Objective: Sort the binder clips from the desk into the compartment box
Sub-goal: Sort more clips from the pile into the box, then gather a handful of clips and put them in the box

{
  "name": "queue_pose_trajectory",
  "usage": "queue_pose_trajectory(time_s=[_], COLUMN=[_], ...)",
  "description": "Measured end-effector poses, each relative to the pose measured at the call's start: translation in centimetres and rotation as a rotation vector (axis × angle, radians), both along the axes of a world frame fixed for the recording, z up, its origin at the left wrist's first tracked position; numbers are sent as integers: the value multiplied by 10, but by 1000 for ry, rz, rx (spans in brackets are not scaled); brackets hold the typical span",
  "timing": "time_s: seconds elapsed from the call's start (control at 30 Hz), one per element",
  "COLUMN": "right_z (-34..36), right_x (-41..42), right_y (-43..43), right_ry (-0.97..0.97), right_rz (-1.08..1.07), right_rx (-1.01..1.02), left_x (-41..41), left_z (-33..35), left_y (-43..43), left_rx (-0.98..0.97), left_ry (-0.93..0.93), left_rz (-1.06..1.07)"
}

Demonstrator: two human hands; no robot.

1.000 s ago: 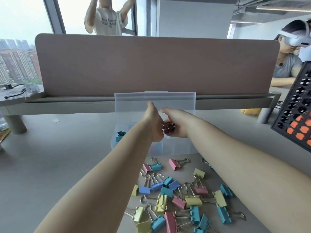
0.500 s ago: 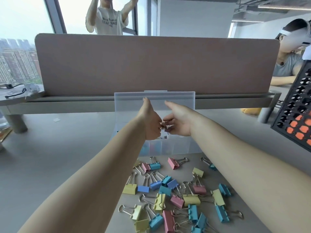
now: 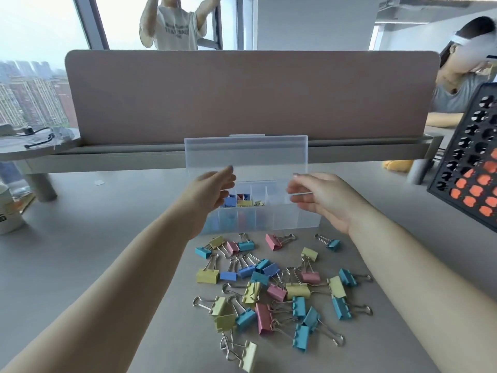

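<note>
We see both hands raised over a clear compartment box [image 3: 282, 219] that sits on the grey tabletop [image 3: 80, 265], its lid [image 3: 246, 154] standing upright against the pink divider panel [image 3: 252, 95]. The left hand [image 3: 212, 191] hovers at the box's left end, fingers loosely spread, its grip wide and holding nothing. The right hand [image 3: 320, 196] hovers at the box's right end, palm turned inward and fingers parted, its grip wide and likewise empty. Between the 2 hands we can look into the box: a blue clip [image 3: 230, 201] lies in a left cell, a yellow clip with something red behind it [image 3: 244, 202] sits in the next, and a small pale yellow piece [image 3: 258, 203] shows in the cell after that. The cells further right look bare, though the right hand hides part of them.

Just in front of the box, the loose binder clips [image 3: 277, 286] lie scattered on the tabletop in yellow, pink, teal and blue, many overlapping with their wire handles crossed. A pink clip [image 3: 273, 242] and a teal clip [image 3: 332, 243] lie nearest the box's front wall, apart from it.

A black perforated rack with orange pieces [image 3: 473, 189] stands tilted at the right edge, and a white cup [image 3: 8, 214] sits at the far left.
</note>
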State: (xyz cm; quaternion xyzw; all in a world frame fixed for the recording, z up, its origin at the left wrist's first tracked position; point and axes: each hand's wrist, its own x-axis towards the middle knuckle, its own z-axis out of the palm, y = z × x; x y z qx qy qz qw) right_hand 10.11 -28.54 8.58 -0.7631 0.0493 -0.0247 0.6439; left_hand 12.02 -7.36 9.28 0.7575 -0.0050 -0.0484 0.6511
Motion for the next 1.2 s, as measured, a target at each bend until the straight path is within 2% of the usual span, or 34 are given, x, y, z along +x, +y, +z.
queue_pose_trajectory(time_s=[0.2,0.4,0.5,0.57,0.73,0.93,1.0,1.07,1.13,1.2], right_z=[-50,-66,-68,-68,-64,-55,-60,-65,-70,-71], right_x=[-51,-56,-59,-59,-51,-26,-22,-21,-23,-26], right_y=[-22,-21,-15,-15,-10,23,32,37,36,33], right_ry=[-233,-176,-170,-170,-189,-120,-60,-79,-169,-241], right_rz=[-88,-18,3,9,37,229,249,211,137,85], right_rx=[-390,-628,-683,-697,-720,-808,-936,-1066,-1051,-930], left_x=[-46,-45,-40,-37,-38,-50,-55,-58,-60,-61], left_z=[-48,-85,-91,-90,-72,-52,-48,-43,-41,-39], left_y=[45,68,61,58,70,80,77,75,72,66], left_rx=[281,446,610,628,436,722,776,843,905,990], left_ry=[-130,-131,-184,-193,-48,118,121,118,94,44], left_rz=[145,201,203,191,40,-169,-227,-270,-303,-307])
